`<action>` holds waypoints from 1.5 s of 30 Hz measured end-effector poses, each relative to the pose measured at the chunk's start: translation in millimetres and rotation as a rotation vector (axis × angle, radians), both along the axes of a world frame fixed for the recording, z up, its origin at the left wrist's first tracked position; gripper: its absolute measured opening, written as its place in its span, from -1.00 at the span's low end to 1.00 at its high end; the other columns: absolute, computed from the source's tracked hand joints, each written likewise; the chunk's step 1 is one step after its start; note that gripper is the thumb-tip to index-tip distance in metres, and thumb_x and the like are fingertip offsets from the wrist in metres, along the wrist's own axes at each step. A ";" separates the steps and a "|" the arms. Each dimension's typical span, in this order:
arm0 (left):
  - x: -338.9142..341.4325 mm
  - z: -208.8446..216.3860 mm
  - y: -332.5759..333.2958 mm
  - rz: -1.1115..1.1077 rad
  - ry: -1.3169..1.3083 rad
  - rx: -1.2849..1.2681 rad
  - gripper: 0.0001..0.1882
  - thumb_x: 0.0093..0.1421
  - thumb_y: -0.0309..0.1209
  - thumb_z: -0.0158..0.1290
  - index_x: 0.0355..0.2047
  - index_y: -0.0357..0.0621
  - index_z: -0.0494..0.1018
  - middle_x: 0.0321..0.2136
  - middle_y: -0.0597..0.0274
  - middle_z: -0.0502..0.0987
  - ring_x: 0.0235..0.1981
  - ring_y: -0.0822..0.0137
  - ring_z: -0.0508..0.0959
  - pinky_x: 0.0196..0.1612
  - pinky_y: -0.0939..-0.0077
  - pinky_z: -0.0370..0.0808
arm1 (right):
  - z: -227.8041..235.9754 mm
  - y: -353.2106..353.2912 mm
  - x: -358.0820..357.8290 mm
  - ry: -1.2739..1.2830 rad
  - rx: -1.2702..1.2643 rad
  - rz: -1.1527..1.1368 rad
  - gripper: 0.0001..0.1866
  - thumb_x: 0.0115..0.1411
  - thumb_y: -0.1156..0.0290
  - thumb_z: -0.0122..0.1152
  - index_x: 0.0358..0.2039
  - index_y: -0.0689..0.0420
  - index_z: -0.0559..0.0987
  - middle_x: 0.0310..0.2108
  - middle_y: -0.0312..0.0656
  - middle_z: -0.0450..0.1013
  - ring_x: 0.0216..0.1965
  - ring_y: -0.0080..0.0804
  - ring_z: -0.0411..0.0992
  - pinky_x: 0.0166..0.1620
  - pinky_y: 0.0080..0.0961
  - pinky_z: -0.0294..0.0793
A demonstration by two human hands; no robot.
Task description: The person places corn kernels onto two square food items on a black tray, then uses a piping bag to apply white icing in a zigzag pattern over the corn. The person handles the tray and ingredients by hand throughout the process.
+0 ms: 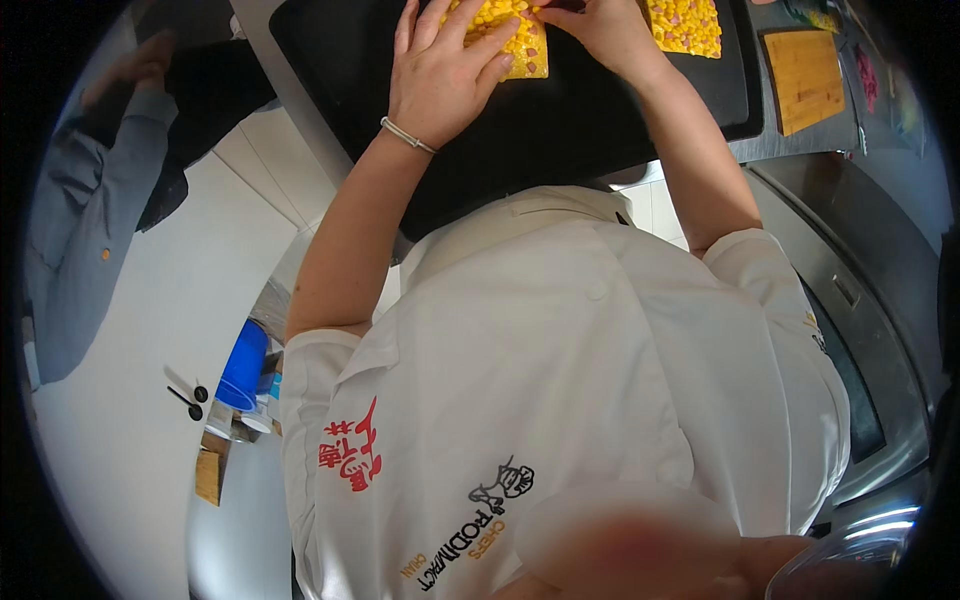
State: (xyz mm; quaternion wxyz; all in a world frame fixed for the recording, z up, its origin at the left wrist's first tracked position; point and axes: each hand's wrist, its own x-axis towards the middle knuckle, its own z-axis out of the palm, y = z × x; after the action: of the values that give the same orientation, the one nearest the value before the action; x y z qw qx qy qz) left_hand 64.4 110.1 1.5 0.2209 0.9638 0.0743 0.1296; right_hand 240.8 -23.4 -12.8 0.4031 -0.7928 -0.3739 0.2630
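A square piece covered with yellow corn kernels and small pink cubes [528,57] lies on a black tray [560,130] at the top of the view. Spread across its left part is my left hand [440,70], fingers stretched out and resting on the corn. My right hand [597,35] is at the piece's right edge, thumb and finger pinched together; whatever is between them is too small to make out. Farther right on the same tray sits a second corn-topped square [685,27]. The far side of the first piece is cut off by the frame edge.
A wooden board [803,80] lies on the metal counter to the right of the tray. Below it stands a steel appliance [860,290]. At the left, another person's grey sleeve [85,240] shows, and a blue bucket [242,368] stands lower down.
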 end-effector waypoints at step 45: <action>-37.1 -41.2 -2.3 0.196 -0.235 0.026 -0.71 0.41 -0.34 -0.02 0.06 -0.02 0.59 0.15 0.20 0.52 0.22 0.14 0.39 0.29 0.21 0.24 | 16.2 -15.5 -38.8 -0.545 0.234 0.178 -0.69 -0.02 0.61 0.28 -0.19 0.21 0.66 -0.11 -0.10 0.54 -0.13 -0.06 0.47 -0.07 -0.30 0.52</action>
State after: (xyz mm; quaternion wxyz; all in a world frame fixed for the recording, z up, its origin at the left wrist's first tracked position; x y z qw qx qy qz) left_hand 27.3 107.9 -39.7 0.2019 0.9328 0.1400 0.2636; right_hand 202.0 -38.9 3.4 0.3517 -0.7466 -0.5639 0.0301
